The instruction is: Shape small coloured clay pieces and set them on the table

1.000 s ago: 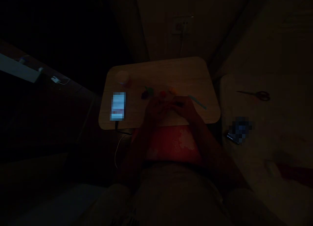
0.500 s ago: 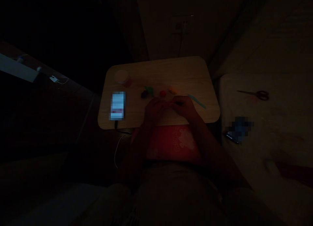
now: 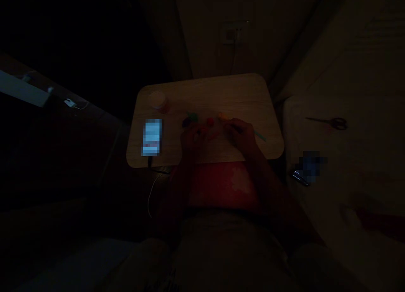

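Note:
Very dim light makes finger detail hard to read. My left hand [image 3: 190, 137] rests low over the table, fingers bent and apart, just in front of a dark lump [image 3: 185, 123] and a green lump [image 3: 192, 116], which look like modelling clay. Opposite it, my right hand [image 3: 241, 133] has its fingers loosely spread, fingertips close to an orange lump [image 3: 222, 115]; whether they touch it I cannot tell. Reddish strips [image 3: 213, 135] lie between both hands, with a round red lump [image 3: 210, 122] behind them. A teal flat stick [image 3: 260, 136] is partly hidden by my right hand.
On the small wooden table [image 3: 209, 87] stand a lidded tub [image 3: 158, 101] and a lit phone [image 3: 152, 137] with a cable. To the right, a pale surface [image 3: 357, 157] bears scissors [image 3: 332, 122] and a dark blurred object [image 3: 308, 167]. A wall socket [image 3: 232, 33] is behind.
My hands have moved apart from their meeting point, the left one leftward, the right one slightly rightward and up. The reddish strips between them now show, and the teal stick is more covered.

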`<action>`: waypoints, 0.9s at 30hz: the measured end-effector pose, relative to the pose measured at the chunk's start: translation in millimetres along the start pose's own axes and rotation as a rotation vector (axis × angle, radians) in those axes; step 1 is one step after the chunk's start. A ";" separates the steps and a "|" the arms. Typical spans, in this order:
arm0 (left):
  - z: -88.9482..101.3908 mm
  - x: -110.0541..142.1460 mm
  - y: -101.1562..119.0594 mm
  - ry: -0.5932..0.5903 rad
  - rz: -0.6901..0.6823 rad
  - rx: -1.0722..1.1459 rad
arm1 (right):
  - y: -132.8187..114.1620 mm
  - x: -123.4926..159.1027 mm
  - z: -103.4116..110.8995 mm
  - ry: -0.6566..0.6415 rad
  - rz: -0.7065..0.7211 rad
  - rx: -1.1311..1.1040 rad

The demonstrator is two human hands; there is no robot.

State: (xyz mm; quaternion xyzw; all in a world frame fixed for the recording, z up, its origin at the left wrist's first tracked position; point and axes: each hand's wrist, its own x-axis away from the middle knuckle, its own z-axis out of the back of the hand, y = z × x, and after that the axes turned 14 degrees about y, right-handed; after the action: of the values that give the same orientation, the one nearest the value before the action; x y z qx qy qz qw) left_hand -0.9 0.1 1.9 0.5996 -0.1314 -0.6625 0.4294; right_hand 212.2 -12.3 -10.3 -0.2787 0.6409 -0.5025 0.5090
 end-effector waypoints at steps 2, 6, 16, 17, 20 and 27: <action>-0.3 -0.1 0.7 -0.009 0.015 -0.015 | -1.2 0.0 -0.5 0.006 0.017 0.001; -1.0 -0.1 0.8 -0.005 0.035 0.007 | 0.0 0.9 0.4 0.000 -0.052 0.065; -3.0 6.8 0.2 -0.105 0.017 0.008 | 0.1 2.8 -0.2 -0.084 -0.071 0.024; -2.9 6.7 0.4 -0.106 0.012 0.011 | 0.1 3.2 0.0 -0.094 -0.069 0.004; -2.6 6.4 2.5 -0.111 -0.004 -0.003 | 1.3 4.8 0.8 -0.128 -0.084 -0.045; -4.1 10.1 7.8 -0.146 0.035 -0.008 | -2.1 7.7 -0.5 -0.174 -0.130 -0.066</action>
State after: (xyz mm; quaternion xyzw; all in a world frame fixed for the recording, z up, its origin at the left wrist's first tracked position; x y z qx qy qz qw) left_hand 7.0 -10.5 -0.7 0.5457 -0.1704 -0.6972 0.4326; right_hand 208.9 -19.5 -11.2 -0.3787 0.5911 -0.4872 0.5195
